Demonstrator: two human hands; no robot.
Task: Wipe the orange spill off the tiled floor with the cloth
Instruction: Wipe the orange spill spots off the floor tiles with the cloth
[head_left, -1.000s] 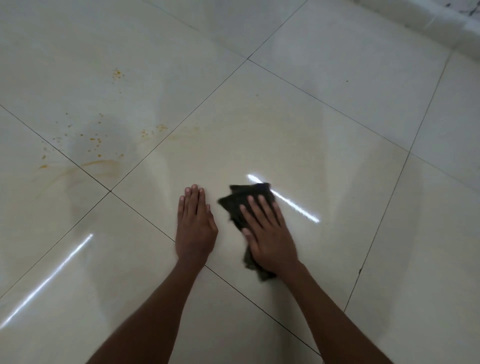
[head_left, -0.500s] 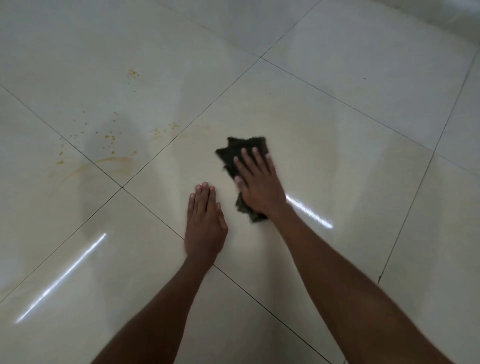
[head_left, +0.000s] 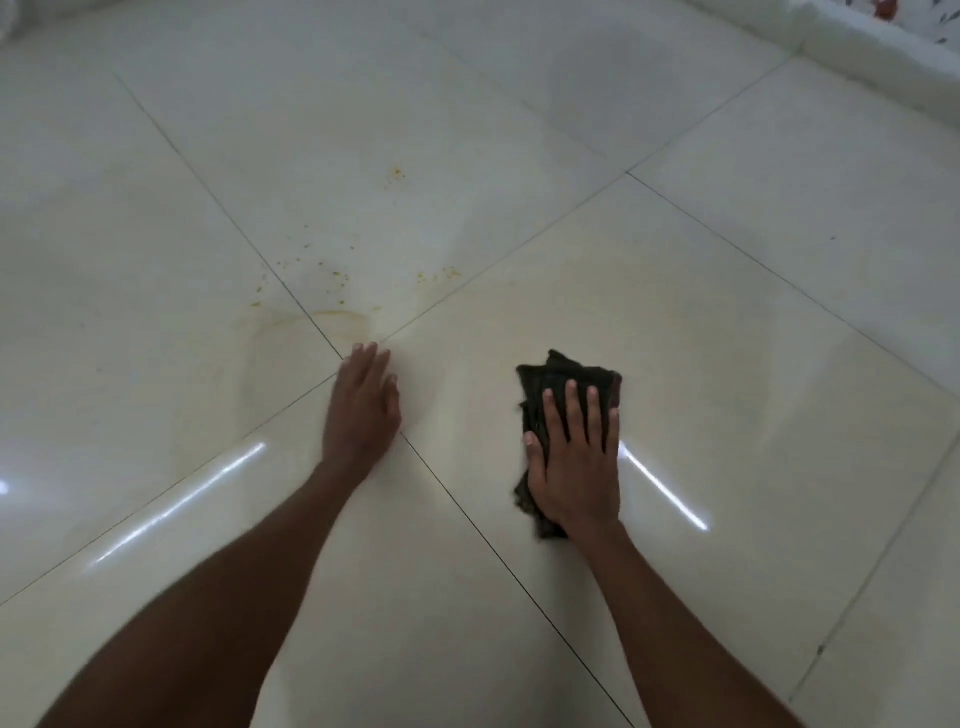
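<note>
A dark folded cloth (head_left: 566, 376) lies flat on the glossy cream tiled floor (head_left: 675, 322). My right hand (head_left: 574, 462) presses down on it with fingers spread, covering its near half. My left hand (head_left: 361, 408) rests palm down on the floor to the left, fingers together, at the crossing of the grout lines. The orange spill (head_left: 337, 317) is a faint smear with scattered orange specks just beyond my left fingertips, well left of the cloth. More specks (head_left: 396, 173) sit farther away.
A raised white ledge (head_left: 857, 47) runs along the far right corner. Bright light streaks (head_left: 662, 486) reflect off the tiles near both hands.
My right hand has pulled the cloth back toward me and to the right. The view has shifted, so the spill now sits nearer the centre, just past my left hand.
</note>
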